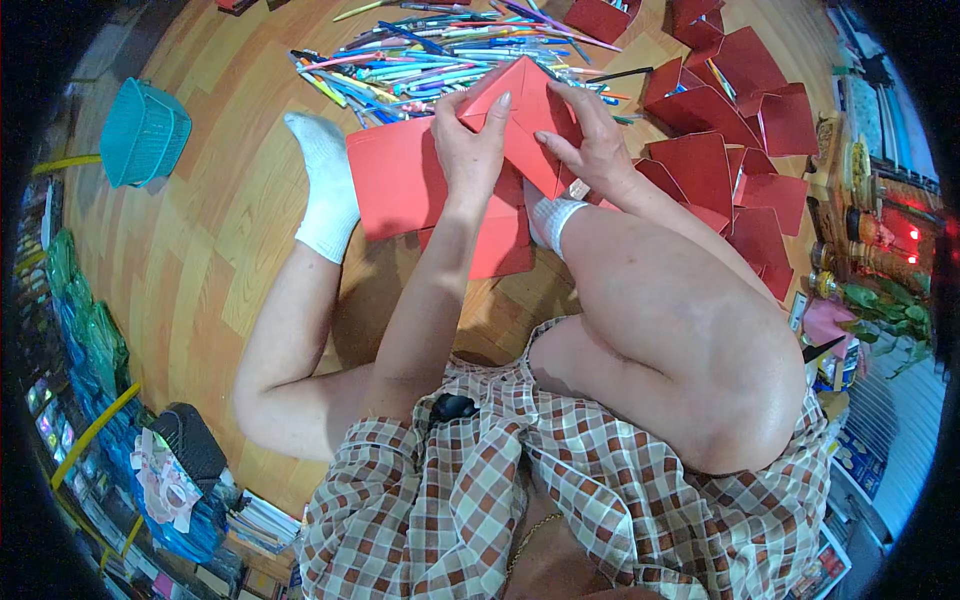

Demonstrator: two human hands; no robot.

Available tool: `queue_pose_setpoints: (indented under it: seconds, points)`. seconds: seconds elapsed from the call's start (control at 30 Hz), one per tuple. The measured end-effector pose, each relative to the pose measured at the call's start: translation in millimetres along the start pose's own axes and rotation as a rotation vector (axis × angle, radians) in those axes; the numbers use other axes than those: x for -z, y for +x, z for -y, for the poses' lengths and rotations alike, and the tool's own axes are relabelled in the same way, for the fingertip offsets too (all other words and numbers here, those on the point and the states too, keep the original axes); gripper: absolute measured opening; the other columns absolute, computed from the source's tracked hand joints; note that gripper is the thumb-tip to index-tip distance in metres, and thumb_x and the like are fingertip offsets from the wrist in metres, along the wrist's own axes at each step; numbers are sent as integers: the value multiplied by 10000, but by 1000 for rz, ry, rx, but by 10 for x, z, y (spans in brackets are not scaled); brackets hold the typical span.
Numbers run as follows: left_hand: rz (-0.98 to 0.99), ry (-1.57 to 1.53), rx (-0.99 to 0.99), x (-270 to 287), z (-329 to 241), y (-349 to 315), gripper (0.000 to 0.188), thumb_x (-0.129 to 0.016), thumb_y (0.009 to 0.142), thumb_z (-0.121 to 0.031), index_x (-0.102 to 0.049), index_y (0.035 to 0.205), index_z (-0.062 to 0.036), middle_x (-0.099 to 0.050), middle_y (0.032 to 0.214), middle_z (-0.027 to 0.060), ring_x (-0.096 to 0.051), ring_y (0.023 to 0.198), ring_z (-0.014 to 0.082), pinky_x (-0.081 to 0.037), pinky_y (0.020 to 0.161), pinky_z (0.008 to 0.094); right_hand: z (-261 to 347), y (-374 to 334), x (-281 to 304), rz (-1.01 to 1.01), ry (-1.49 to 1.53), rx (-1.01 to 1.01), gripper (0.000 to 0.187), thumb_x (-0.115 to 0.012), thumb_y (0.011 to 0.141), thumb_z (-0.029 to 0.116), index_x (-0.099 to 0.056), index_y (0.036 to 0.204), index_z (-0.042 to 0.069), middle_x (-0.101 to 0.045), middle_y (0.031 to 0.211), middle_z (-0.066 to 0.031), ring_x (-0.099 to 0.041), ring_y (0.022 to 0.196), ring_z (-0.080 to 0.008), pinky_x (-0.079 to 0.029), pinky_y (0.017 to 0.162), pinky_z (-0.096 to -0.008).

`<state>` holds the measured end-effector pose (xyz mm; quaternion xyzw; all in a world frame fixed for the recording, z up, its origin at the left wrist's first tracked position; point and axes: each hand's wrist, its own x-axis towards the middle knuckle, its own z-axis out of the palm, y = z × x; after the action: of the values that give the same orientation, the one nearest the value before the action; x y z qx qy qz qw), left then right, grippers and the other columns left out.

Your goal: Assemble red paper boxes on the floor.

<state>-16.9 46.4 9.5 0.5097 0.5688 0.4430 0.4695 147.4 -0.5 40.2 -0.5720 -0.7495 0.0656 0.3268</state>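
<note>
In front of me, over the floor, I hold up a folded red paper box (527,110) with creased, pointed edges. My left hand (468,155) is closed on its left side, thumb on the near face and fingers partly hidden behind. At its right edge my right hand (597,145) grips with thumb and bent fingers. Flat red sheets (393,185) lie on the floor below my left wrist, one partly over another. Just beyond, a wide heap of mixed coloured pens (425,65) spreads across the floor.
Several folded red boxes (770,225) crowd the floor at right, a few with pens in them. A teal basket (143,135) stands at far left. My bent legs flank the work area. A shelf with plants (885,310) lines the right; bags (100,335) line the left.
</note>
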Motion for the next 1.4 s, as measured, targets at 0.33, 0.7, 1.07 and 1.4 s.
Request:
queue_pose_setpoints:
  seconds: [0.33,0.7,1.07,1.4]
  points:
    - [160,98,-31,95,-43,-105,826,-768,685,-215,-275,1297,40,-360,1243,274,-400,1162,392,-349,989,428,5,17,-2,79,-53,-119,683,-726,722,235,-404,1279,6,-515,1197,-213,-502,1106,-356,-418,939,-413]
    - [125,87,3,64,-40,-143,774,-716,714,-154,-255,1309,27,-346,1245,290,-407,1154,411,-345,993,430,34,0,-66,86,-147,-110,695,-723,724,205,-365,1289,15,-528,1118,-212,-518,1041,-367,-448,873,-427]
    - [129,123,-12,94,-36,-156,782,-724,713,-169,-253,1306,25,-352,1242,290,-404,1151,416,-349,986,446,35,-9,-113,66,-235,-74,685,-726,707,205,-382,1262,-3,-540,1041,-176,-537,990,-338,-486,802,-411]
    - [128,97,-20,96,30,-108,801,-724,712,-170,-237,1310,45,-337,1237,311,-408,1146,421,-350,984,443,-29,13,-119,65,-238,-17,687,-724,721,246,-382,1266,5,-550,1014,-165,-557,948,-325,-499,771,-396]
